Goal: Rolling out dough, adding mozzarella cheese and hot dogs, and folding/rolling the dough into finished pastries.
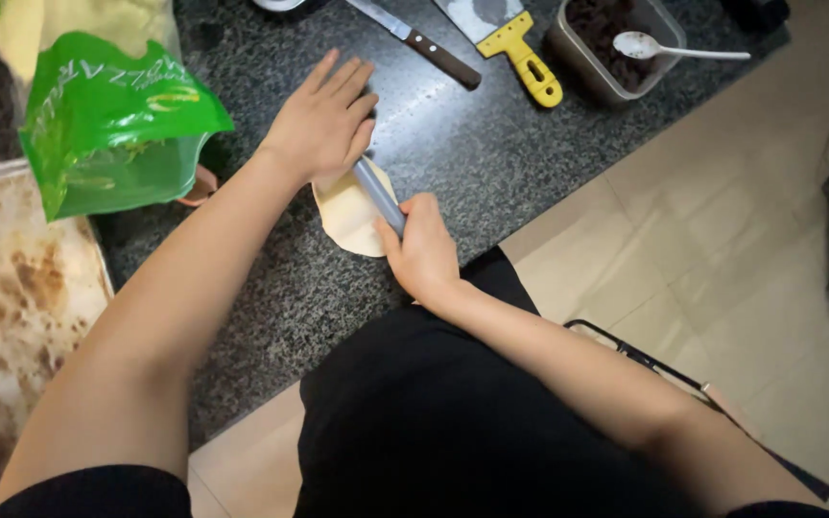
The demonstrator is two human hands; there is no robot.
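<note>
rolling pin [378, 195] far end hidden under left hand [323, 120], knife [414, 38] tip cut off, dough [349, 213] partly covered

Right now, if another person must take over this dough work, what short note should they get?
Left hand: flat, palm down on the far end of the grey rolling pin.
Right hand: fingers closed around the near end of the pin.
Pale dough sheet: on the dark granite counter, under the pin, partly flattened.
Nearby: brown-handled knife, yellow-handled scraper, tub of dark filling with a white spoon, green bag.
Left: finish rolling; filling not yet on the dough.
</note>
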